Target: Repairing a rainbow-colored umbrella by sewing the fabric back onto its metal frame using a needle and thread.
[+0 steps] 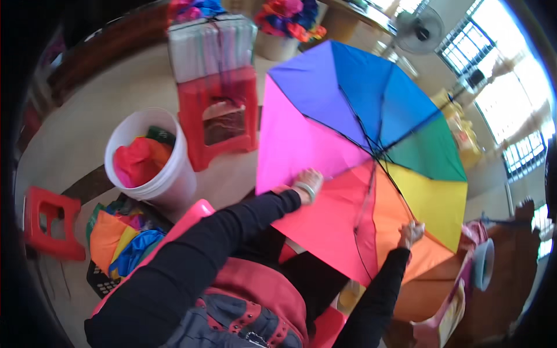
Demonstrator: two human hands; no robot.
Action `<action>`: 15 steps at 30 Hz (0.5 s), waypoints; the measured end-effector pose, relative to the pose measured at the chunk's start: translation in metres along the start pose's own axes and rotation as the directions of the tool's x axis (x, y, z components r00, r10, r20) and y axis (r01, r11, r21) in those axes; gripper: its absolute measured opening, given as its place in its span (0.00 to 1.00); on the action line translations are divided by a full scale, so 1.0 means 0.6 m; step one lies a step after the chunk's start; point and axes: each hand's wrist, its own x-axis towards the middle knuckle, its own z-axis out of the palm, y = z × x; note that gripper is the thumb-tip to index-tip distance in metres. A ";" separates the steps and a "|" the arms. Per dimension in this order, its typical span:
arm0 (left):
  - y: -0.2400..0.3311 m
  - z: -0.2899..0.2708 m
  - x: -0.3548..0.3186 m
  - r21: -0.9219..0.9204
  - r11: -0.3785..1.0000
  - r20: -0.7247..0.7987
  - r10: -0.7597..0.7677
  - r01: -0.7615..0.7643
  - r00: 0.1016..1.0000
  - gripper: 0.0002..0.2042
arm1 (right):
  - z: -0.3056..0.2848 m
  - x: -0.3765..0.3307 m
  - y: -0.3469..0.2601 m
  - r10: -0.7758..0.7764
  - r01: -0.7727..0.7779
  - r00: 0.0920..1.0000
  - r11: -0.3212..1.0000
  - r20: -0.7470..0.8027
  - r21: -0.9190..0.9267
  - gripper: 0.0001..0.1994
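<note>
A rainbow umbrella (415,145) is spread wide before me, its inner side with the black ribs facing me. My left hand (310,182) is closed at the seam between the pink and red panels, a pale bangle on its wrist. At the seam of the orange and yellow panels, my right hand (411,234) pinches a black rib. The fingertips of both hands are small and partly hidden. The ribs meet near the middle of the canopy, and no handle can be made out.
To the left, a white bucket (188,182) holds folded coloured cloth, beside a black basket (100,281) of rainbow fabric. A red stool (188,127) carries a bundle of clear-wrapped items (194,55). Another red stool (72,229) stands far left. A fan (419,32) is at the back.
</note>
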 end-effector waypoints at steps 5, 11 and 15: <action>-0.037 -0.025 0.005 -0.375 0.890 0.123 0.324 -0.258 0.938 0.05 | 0.109 -0.044 -0.150 0.176 -0.160 0.975 0.980 -0.133 0.121 0.04; -0.027 -0.037 0.013 -0.477 0.823 0.262 0.469 -0.309 0.844 0.05 | 0.088 -0.023 -0.145 0.237 -0.198 0.972 0.793 0.008 0.576 0.06; -0.008 0.006 0.035 -0.667 0.646 0.296 0.687 -0.371 0.664 0.05 | 0.026 -0.065 -0.125 -0.276 0.060 0.936 0.738 0.218 0.672 0.11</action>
